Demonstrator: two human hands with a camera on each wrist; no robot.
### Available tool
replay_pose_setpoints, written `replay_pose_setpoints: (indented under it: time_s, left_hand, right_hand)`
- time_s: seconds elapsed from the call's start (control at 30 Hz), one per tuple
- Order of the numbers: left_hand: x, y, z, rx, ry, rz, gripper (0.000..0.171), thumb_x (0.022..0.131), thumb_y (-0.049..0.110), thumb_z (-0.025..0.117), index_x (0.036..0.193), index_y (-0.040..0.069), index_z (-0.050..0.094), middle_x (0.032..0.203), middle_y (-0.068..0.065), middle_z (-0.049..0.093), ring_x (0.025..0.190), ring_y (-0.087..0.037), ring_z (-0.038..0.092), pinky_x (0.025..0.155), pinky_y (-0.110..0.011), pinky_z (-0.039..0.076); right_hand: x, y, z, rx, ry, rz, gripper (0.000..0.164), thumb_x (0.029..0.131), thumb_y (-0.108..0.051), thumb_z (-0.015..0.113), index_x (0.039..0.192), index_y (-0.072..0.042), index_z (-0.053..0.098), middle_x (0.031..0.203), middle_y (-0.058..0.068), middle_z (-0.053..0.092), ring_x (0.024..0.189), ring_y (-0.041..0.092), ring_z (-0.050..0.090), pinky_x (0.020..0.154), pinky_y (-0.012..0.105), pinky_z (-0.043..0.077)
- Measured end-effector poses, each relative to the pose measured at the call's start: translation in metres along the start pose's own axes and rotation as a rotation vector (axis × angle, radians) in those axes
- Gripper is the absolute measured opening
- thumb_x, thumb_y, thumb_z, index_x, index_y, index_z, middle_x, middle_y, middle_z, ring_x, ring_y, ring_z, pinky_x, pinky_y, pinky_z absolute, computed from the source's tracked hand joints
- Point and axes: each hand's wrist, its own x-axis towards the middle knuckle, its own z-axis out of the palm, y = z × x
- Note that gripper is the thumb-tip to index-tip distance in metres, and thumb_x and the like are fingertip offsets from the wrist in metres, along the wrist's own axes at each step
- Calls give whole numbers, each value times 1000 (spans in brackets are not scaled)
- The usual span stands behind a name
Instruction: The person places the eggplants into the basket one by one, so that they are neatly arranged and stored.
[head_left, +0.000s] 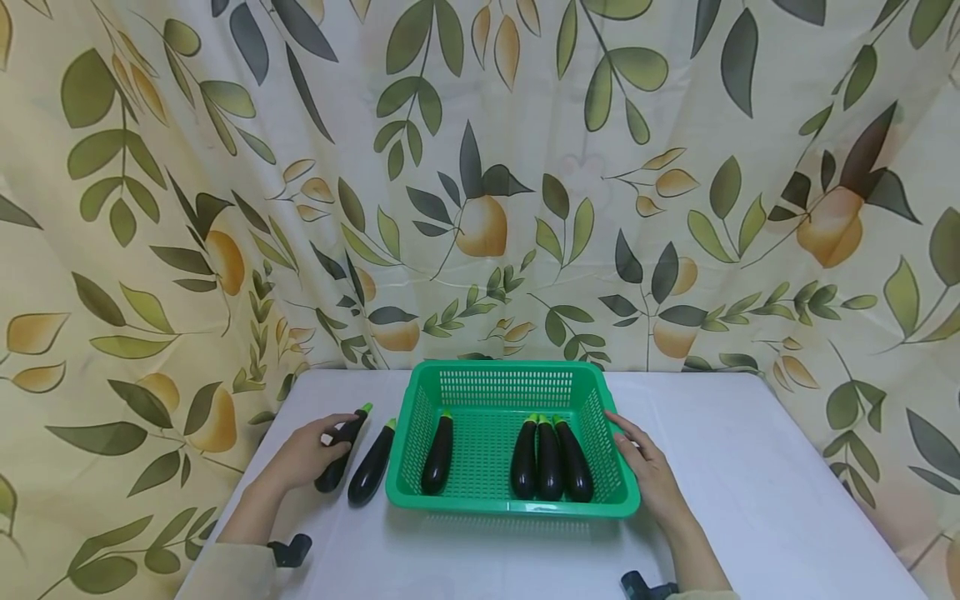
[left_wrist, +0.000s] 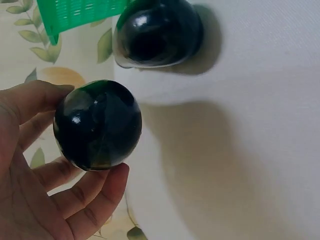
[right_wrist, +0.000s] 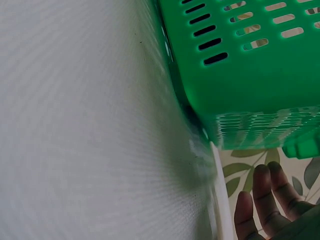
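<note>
Eggplant (left_wrist: 97,127), dark and glossy with a green stem end, is in the left hand (head_left: 307,452), at the table's left side; thumb and fingers are bent around its body, parted by its width. Whether its lower end touches the table cannot be told. The right hand (head_left: 652,475) has its fingers extended and loosely apart, gripping nothing, at the right rim of the green basket (head_left: 502,503); contact with the rim is unclear. Just right of the held piece, a second eggplant (head_left: 371,465) lies on the white table (head_left: 750,500), beside the basket. Inside the basket: a lone eggplant (head_left: 437,457) toward the left, three grouped eggplants (head_left: 550,461) toward the right. Behind hangs a leaf-and-fruit patterned curtain (head_left: 465,167).
</note>
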Motion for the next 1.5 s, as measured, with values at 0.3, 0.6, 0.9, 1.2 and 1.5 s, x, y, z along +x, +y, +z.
replay_pose_setpoints:
  time_s: [0.3, 0.6, 0.9, 1.2, 1.5]
  left_hand:
    - [0, 7, -5, 5, 12, 12, 44, 99, 20, 69, 143, 23, 62, 127, -16, 69, 97, -24, 68, 69, -31, 53]
    - [0, 15, -8, 11, 21, 33, 37, 99, 23, 68, 136, 21, 67, 126, -15, 69, 101, -26, 68, 71, -32, 54]
    - [0, 24, -13, -16, 24, 39, 37, 100, 24, 68, 137, 20, 66, 124, -13, 69, 99, -23, 67, 69, -31, 55]
    - [1, 32, -15, -15, 35, 51, 38, 100, 24, 68, 138, 21, 65, 122, -12, 69, 97, -22, 69, 68, -30, 55]
    - [0, 42, -17, -26, 46, 90, 40, 100, 25, 68, 139, 20, 64, 123, -13, 68, 97, -23, 69, 69, -30, 56]
  right_hand:
    - [2, -1, -1, 5, -2, 9, 53, 110, -49, 39, 160, -30, 40, 147, 13, 47, 125, 29, 51, 84, 24, 54]
    - [0, 1, -1, 3, -12, 12, 54, 110, -49, 38, 161, -29, 39, 150, 13, 45, 129, 30, 48, 86, 27, 52]
    - [-1, 0, 0, 11, -9, 0, 54, 110, -49, 38, 160, -28, 39, 152, 13, 44, 130, 31, 48, 86, 26, 52]
    - [0, 3, 0, 12, -9, -3, 53, 111, -48, 38, 160, -28, 40, 155, 12, 44, 128, 30, 49, 85, 27, 53]
    - [0, 3, 0, 10, -6, -15, 53, 111, -48, 38, 160, -28, 40, 153, 13, 45, 131, 31, 48, 88, 30, 52]
